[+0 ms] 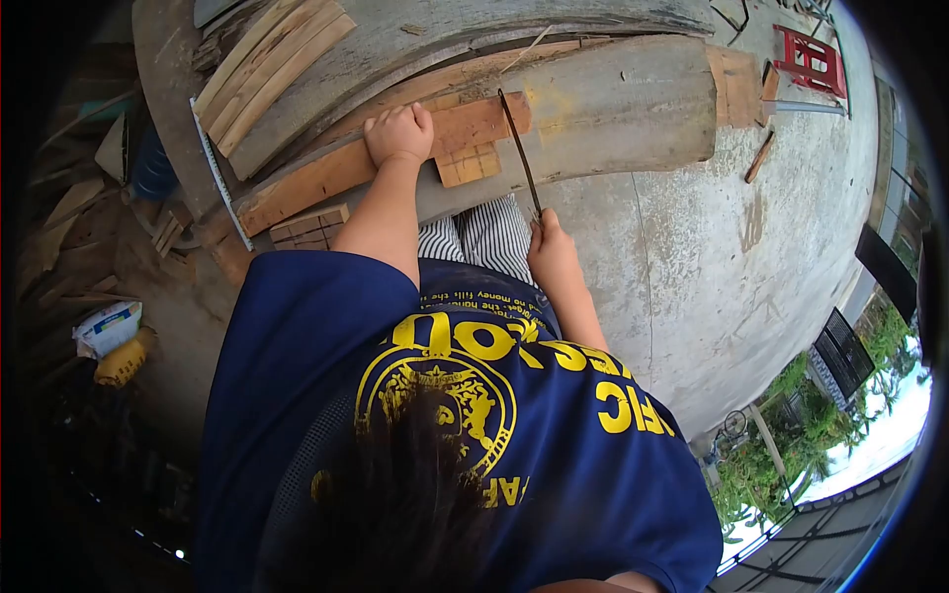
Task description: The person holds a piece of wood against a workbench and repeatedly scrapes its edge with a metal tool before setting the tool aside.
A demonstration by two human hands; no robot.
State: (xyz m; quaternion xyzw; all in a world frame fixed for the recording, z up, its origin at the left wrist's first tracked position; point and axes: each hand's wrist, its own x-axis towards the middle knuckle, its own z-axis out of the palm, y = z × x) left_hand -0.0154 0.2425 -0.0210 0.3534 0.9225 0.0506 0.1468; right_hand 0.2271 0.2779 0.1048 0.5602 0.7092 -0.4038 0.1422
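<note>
My left hand (pixel 400 134) presses down on a reddish-brown wooden plank (pixel 476 123), its fingers curled over the far edge. In my right hand (pixel 555 259) is the handle end of a handsaw (pixel 521 151), seen almost edge-on as a thin dark line. The saw blade crosses the plank close to its right end. Beneath the plank lies a wooden block (pixel 470 167) marked with lines. All of this rests on a wide grey board (pixel 633 104) with a yellowish patch beside the blade. My right fingers partly hide the saw handle.
Curved wooden slats (pixel 277 71) lie at the upper left, near a long whitish strip (pixel 221 180). Another lined block (pixel 309 228) sits left of my knees. A red stool (pixel 813 61) is at the upper right. Scrap wood and a white-and-yellow bag (pixel 121 346) lie at left.
</note>
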